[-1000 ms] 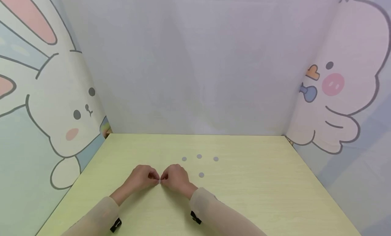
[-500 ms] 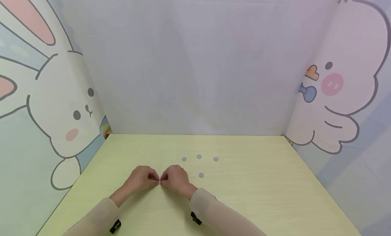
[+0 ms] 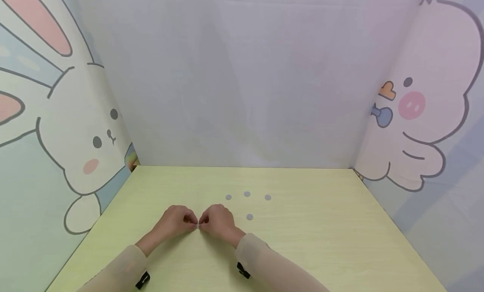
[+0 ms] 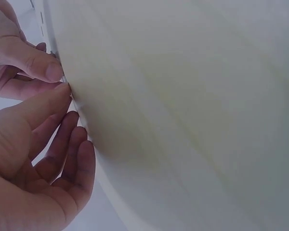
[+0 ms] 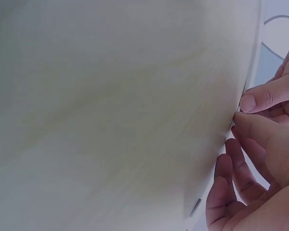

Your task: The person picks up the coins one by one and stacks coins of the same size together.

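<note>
Head view: a small disc (image 3: 198,225) is pinched between left hand (image 3: 174,219) and right hand (image 3: 218,220).
Table (image 3: 321,241): four grey discs (image 3: 249,217) are laid apart.
Walls: cartoon panels (image 3: 94,149).

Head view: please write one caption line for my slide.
Left hand and right hand meet fingertip to fingertip on pale yellow-green table, near four small grey round discs.

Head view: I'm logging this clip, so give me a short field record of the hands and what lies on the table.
left hand: fingertips pinch a tiny item, too small to identify
right hand: pinches the same item, fingertips meeting the left's
grey discs: four, flat on the table
nearest disc: just right of the right hand
other three discs: shallow arc behind
</note>
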The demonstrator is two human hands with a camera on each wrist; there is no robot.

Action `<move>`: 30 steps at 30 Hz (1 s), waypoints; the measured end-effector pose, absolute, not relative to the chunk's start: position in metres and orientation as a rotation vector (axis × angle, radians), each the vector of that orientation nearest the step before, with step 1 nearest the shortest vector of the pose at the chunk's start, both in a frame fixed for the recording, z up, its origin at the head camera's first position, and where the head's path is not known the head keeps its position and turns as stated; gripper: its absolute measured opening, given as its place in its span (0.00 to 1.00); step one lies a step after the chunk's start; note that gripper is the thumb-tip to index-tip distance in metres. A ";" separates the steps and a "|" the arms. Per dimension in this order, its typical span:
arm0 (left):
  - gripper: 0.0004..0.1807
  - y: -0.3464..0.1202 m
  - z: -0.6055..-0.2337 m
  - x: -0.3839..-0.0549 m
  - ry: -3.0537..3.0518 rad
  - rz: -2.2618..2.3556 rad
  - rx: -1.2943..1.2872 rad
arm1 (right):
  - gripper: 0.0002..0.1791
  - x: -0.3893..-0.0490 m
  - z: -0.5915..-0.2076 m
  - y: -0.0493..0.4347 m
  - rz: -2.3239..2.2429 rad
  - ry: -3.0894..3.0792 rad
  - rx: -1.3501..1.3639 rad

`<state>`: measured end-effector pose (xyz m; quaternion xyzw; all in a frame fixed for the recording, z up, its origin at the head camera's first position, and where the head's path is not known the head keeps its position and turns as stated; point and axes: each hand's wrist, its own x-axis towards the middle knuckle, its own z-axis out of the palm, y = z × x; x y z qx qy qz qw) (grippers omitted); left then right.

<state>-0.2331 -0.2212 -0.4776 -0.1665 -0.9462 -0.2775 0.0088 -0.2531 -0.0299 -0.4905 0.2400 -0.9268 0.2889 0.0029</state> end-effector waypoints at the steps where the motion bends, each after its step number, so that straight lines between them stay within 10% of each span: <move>1: 0.05 -0.221 -0.478 -0.233 -2.957 -0.872 -0.514 | 0.03 -0.253 -0.490 -0.030 0.907 -2.906 0.755; 30: 0.06 -0.219 -0.478 -0.229 -2.969 -0.909 -0.428 | 0.10 -0.292 -0.477 0.043 1.002 -2.884 0.728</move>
